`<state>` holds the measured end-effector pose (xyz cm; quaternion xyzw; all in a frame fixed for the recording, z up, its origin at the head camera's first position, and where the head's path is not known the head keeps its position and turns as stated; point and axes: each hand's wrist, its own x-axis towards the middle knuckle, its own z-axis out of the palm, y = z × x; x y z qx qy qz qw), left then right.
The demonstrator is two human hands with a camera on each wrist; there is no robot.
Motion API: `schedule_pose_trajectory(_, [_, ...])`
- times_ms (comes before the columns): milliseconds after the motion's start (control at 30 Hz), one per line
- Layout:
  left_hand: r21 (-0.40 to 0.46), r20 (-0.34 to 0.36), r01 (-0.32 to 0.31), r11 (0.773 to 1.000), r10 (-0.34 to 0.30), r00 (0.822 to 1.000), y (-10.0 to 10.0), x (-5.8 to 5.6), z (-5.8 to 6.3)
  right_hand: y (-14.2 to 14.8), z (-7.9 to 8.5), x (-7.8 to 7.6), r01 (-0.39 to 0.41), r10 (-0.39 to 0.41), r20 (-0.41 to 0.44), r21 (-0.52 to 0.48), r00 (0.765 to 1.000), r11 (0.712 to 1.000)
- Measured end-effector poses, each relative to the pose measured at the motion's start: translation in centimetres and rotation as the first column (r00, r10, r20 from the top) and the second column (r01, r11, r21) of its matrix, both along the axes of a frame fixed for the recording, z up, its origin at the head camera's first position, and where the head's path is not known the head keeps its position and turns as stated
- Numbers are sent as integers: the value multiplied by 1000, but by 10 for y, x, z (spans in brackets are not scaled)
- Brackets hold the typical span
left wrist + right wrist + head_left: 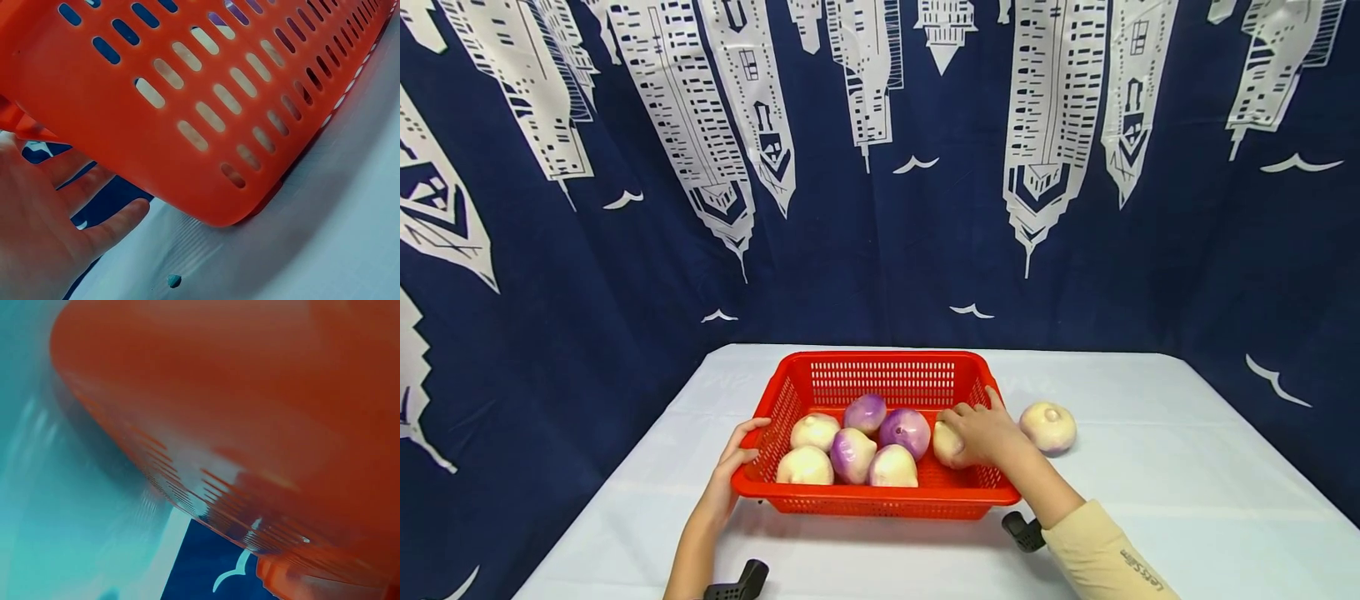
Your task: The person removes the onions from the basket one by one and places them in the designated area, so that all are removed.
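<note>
A dark blue curtain (925, 250) printed with upside-down white buildings hangs beyond both hands and down past the left hand's outer side. The left hand (726, 473) is at the left end of a red basket (880, 492), its fingers fairly straight and touching the rim, not wrapped tightly round it; a black device (741, 579) sits at its wrist. Just inward of that hand, behind the basket's slotted wall, lie six purple-and-white turnips (852, 456), packed close together and reaching across to near the right hand's fingertips. The right hand (988, 433) is over the basket's right end, fingers curled round a pale turnip (950, 444) inside, partly covering it. In the right wrist view the basket wall takes up most of the picture and blocks sight of those fingers. Another black device (1024, 532) is below the right wrist, beside a cream sleeve (1108, 550). Outside the basket, just right of the right hand, one more turnip (1048, 427) rests on the white table (1187, 475), with the basket's right wall between it and the others.
</note>
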<state>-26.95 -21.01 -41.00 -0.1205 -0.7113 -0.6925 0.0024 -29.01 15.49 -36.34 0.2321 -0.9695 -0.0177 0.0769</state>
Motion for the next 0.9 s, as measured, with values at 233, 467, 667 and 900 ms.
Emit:
schedule_pose_trajectory(233, [-5, 3, -6, 1000, 6, 1000, 0, 1, -1, -1, -2, 2, 17, -17, -3, -73, 1000, 997])
schedule_pose_trajectory(467, [-4, 5, -14, 1000, 14, 1000, 0, 2, -1, -1, -3, 2, 1, -8, -68, -105, 998, 994])
schedule_pose_trajectory(667, [-9, 19, -18, 1000, 18, 1000, -1, 4, -3, -1, -7, 3, -24, 4, -106, -181, 994, 983])
schedule_pose_trajectory(900, [-9, -6, -3, 1000, 3, 1000, 0, 1, 0, 1, -2, 0, -21, -15, -134, -261, 991, 965])
